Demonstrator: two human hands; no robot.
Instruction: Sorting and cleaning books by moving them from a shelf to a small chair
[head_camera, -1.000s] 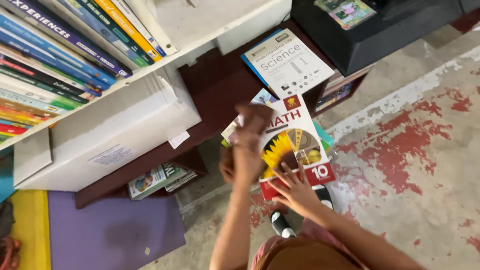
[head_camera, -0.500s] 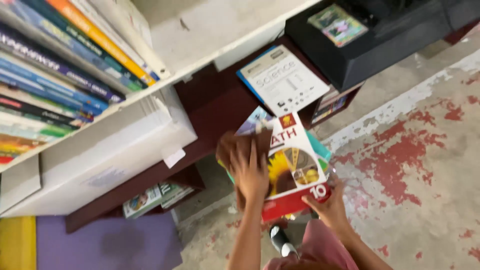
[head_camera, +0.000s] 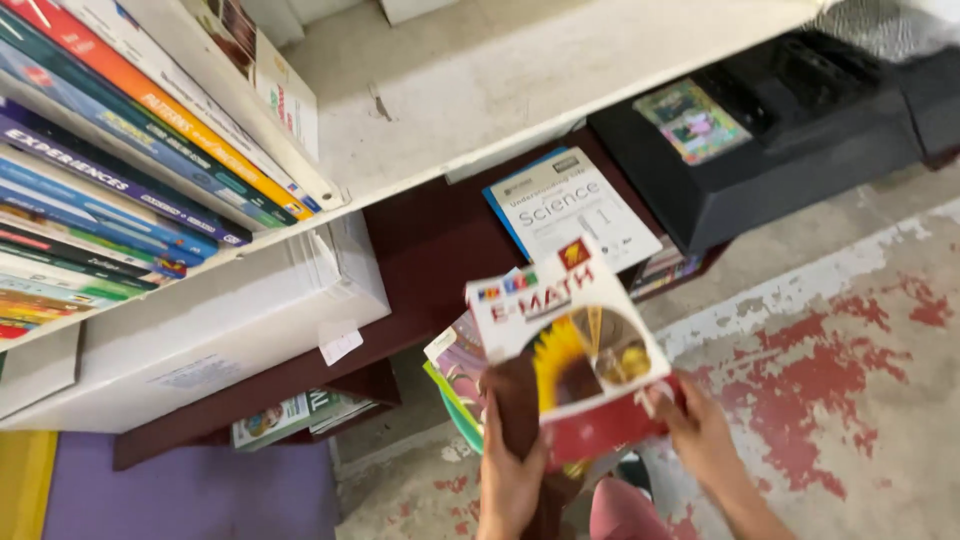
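Both my hands hold a small stack of books above the floor. The top one is a white and red textbook (head_camera: 565, 345) with a sunflower picture on its cover. My left hand (head_camera: 512, 478) grips the stack's lower left edge. My right hand (head_camera: 700, 430) holds its lower right corner, thumb on the cover. Under it peek a pink-covered book (head_camera: 458, 362) and a green one. The stack hovers in front of a dark brown low shelf (head_camera: 420, 250).
A white and blue textbook (head_camera: 570, 205) lies on the brown shelf. White boxes (head_camera: 200, 350) sit to its left. Above, a white shelf (head_camera: 480, 90) carries a leaning row of books (head_camera: 120, 170). A black bin (head_camera: 770, 140) stands right. Purple mat (head_camera: 190, 495) lower left; floor concrete with red paint.
The stack has risen and come nearer the camera. My left hand has moved from the cover's top down to the lower left edge, and the view has tilted toward the shelves.
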